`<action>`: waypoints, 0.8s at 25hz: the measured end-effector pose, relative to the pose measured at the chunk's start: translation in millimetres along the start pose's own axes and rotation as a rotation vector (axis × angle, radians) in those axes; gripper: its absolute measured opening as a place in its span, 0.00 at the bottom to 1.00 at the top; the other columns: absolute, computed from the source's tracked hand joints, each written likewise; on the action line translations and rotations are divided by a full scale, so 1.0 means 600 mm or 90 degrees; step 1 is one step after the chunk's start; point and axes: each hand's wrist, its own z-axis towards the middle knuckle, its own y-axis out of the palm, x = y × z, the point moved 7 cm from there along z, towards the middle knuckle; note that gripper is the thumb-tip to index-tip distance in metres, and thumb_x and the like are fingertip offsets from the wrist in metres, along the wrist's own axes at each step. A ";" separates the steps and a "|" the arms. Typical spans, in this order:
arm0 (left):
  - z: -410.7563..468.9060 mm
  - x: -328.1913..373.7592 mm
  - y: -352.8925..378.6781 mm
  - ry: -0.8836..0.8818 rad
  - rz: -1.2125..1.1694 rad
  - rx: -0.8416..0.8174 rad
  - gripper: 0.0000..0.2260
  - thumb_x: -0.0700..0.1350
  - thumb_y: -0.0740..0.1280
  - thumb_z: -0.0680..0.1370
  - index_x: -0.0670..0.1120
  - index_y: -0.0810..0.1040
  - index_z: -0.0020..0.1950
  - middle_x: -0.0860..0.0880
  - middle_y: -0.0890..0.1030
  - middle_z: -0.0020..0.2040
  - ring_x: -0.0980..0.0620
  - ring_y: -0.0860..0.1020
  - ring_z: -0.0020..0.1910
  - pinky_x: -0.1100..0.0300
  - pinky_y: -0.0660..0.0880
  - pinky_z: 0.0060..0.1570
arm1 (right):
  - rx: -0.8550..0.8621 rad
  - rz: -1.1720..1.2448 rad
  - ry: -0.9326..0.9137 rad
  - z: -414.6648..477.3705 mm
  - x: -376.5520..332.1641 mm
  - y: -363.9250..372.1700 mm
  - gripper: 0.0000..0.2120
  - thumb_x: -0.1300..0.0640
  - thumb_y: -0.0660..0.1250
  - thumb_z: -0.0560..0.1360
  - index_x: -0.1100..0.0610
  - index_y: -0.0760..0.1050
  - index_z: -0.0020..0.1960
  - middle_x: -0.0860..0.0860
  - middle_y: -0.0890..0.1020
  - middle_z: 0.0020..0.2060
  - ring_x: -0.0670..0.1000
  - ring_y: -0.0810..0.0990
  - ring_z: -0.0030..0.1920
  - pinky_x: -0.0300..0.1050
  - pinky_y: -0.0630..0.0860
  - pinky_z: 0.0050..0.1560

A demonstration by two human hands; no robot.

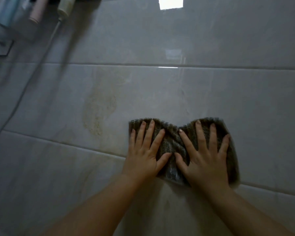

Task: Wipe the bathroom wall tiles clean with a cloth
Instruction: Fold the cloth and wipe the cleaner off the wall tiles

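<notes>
A dark grey-brown knitted cloth [172,142] lies flat against the glossy pale wall tiles [211,92]. My left hand [145,155] presses on its left half with fingers spread straight. My right hand [206,159] presses on the right half the same way, thumb pointing toward the left thumb. The cloth bunches a little between the two hands. A yellowish stain [99,106] marks the tile up and to the left of the cloth.
Several bottles and tubes [36,12] hang on a rack at the top left. A thin grey hose or cord [29,79] runs diagonally down the left side of the wall. A bright window reflection [170,3] shows at the top.
</notes>
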 end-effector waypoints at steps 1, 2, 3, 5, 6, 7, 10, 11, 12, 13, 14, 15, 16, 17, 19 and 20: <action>-0.005 0.013 0.002 -0.010 -0.006 0.001 0.30 0.66 0.45 0.82 0.53 0.55 0.80 0.43 0.57 0.80 0.41 0.54 0.80 0.38 0.52 0.74 | 0.006 0.001 0.014 -0.006 0.006 -0.001 0.30 0.38 0.55 0.74 0.48 0.68 0.74 0.61 0.62 0.75 0.69 0.56 0.75 0.75 0.47 0.70; -0.013 0.022 0.005 -0.012 -0.017 0.001 0.29 0.65 0.46 0.82 0.53 0.55 0.80 0.43 0.58 0.80 0.41 0.54 0.80 0.38 0.52 0.74 | 0.004 -0.004 0.030 -0.009 0.005 -0.002 0.31 0.39 0.55 0.73 0.49 0.69 0.73 0.62 0.62 0.75 0.70 0.56 0.75 0.75 0.46 0.70; -0.022 0.022 0.008 -0.004 -0.023 0.003 0.29 0.65 0.46 0.82 0.53 0.56 0.80 0.44 0.57 0.81 0.42 0.54 0.80 0.39 0.52 0.74 | 0.001 -0.005 0.043 -0.009 -0.005 -0.002 0.32 0.39 0.54 0.73 0.50 0.69 0.73 0.63 0.62 0.75 0.71 0.55 0.74 0.76 0.46 0.70; -0.032 0.002 0.007 0.025 -0.018 0.001 0.28 0.64 0.46 0.83 0.54 0.56 0.80 0.45 0.56 0.81 0.44 0.53 0.80 0.41 0.51 0.75 | -0.009 0.001 0.042 0.003 -0.029 0.003 0.34 0.38 0.53 0.71 0.51 0.68 0.73 0.63 0.61 0.75 0.71 0.54 0.75 0.76 0.45 0.69; -0.029 -0.018 0.003 0.035 -0.007 0.002 0.28 0.65 0.46 0.83 0.55 0.55 0.81 0.46 0.54 0.81 0.44 0.51 0.81 0.42 0.50 0.75 | -0.010 0.002 0.027 0.015 -0.043 0.007 0.34 0.37 0.53 0.71 0.51 0.68 0.73 0.64 0.61 0.75 0.71 0.53 0.75 0.76 0.45 0.69; -0.021 -0.044 -0.002 0.037 -0.002 0.003 0.29 0.65 0.46 0.82 0.56 0.53 0.81 0.47 0.52 0.82 0.45 0.49 0.81 0.42 0.48 0.76 | -0.005 0.004 0.013 0.028 -0.056 0.011 0.34 0.37 0.53 0.71 0.51 0.68 0.73 0.64 0.61 0.75 0.71 0.53 0.75 0.76 0.44 0.69; 0.026 -0.132 -0.013 0.033 0.013 -0.008 0.30 0.67 0.47 0.81 0.57 0.48 0.81 0.49 0.46 0.82 0.49 0.42 0.81 0.44 0.43 0.76 | 0.025 0.029 0.014 0.080 -0.106 0.025 0.34 0.38 0.53 0.71 0.52 0.69 0.73 0.64 0.63 0.74 0.71 0.55 0.74 0.76 0.45 0.69; 0.041 -0.147 -0.014 0.045 0.016 -0.004 0.30 0.66 0.47 0.81 0.56 0.49 0.81 0.49 0.47 0.82 0.49 0.43 0.81 0.44 0.43 0.76 | 0.036 0.039 0.022 0.097 -0.124 0.029 0.33 0.39 0.53 0.71 0.52 0.69 0.72 0.65 0.64 0.74 0.72 0.56 0.74 0.77 0.46 0.69; 0.053 -0.155 -0.016 0.058 0.013 0.002 0.29 0.66 0.47 0.82 0.55 0.51 0.81 0.49 0.48 0.82 0.48 0.44 0.81 0.44 0.44 0.76 | 0.045 0.045 0.024 0.112 -0.139 0.031 0.33 0.40 0.54 0.71 0.52 0.70 0.72 0.65 0.64 0.73 0.72 0.57 0.73 0.77 0.47 0.68; 0.066 -0.163 -0.017 0.069 0.008 0.010 0.29 0.65 0.46 0.82 0.54 0.52 0.81 0.48 0.50 0.82 0.48 0.46 0.81 0.43 0.46 0.76 | 0.056 0.043 0.018 0.131 -0.150 0.034 0.33 0.40 0.54 0.70 0.53 0.70 0.71 0.65 0.65 0.73 0.72 0.57 0.73 0.77 0.47 0.68; 0.077 -0.170 -0.018 0.078 0.006 0.017 0.28 0.64 0.46 0.83 0.54 0.53 0.81 0.48 0.51 0.82 0.48 0.47 0.81 0.43 0.46 0.76 | 0.063 0.038 0.011 0.148 -0.155 0.036 0.33 0.41 0.54 0.70 0.53 0.71 0.71 0.65 0.65 0.73 0.72 0.58 0.73 0.77 0.48 0.68; 0.092 -0.180 -0.021 0.087 0.006 0.022 0.28 0.64 0.46 0.82 0.53 0.53 0.80 0.48 0.51 0.82 0.48 0.46 0.81 0.44 0.46 0.76 | 0.069 0.034 0.007 0.167 -0.157 0.035 0.33 0.40 0.54 0.70 0.53 0.71 0.71 0.65 0.65 0.73 0.72 0.58 0.73 0.77 0.48 0.68; 0.112 -0.196 -0.026 0.094 0.007 0.022 0.29 0.65 0.46 0.82 0.54 0.52 0.80 0.48 0.50 0.82 0.49 0.45 0.81 0.44 0.45 0.76 | 0.072 0.028 0.010 0.189 -0.158 0.035 0.33 0.40 0.54 0.70 0.53 0.71 0.71 0.65 0.65 0.73 0.72 0.58 0.73 0.76 0.47 0.68; 0.135 -0.216 -0.032 0.098 0.004 0.014 0.29 0.65 0.46 0.82 0.55 0.51 0.81 0.49 0.48 0.82 0.50 0.43 0.81 0.45 0.43 0.77 | 0.072 0.022 0.020 0.212 -0.160 0.035 0.33 0.40 0.53 0.71 0.53 0.70 0.72 0.65 0.64 0.73 0.71 0.57 0.73 0.76 0.47 0.69; 0.185 -0.261 -0.041 0.105 -0.008 -0.016 0.31 0.67 0.46 0.80 0.56 0.49 0.81 0.50 0.45 0.82 0.52 0.39 0.80 0.47 0.39 0.77 | 0.068 0.008 0.048 0.258 -0.170 0.039 0.33 0.39 0.52 0.72 0.53 0.68 0.73 0.65 0.63 0.74 0.71 0.56 0.74 0.76 0.47 0.69; 0.206 -0.282 -0.045 0.107 -0.009 -0.026 0.31 0.67 0.45 0.80 0.57 0.48 0.81 0.50 0.44 0.82 0.52 0.38 0.80 0.47 0.39 0.78 | 0.062 -0.001 0.062 0.276 -0.178 0.042 0.34 0.39 0.51 0.72 0.53 0.67 0.74 0.64 0.62 0.74 0.71 0.55 0.74 0.76 0.47 0.69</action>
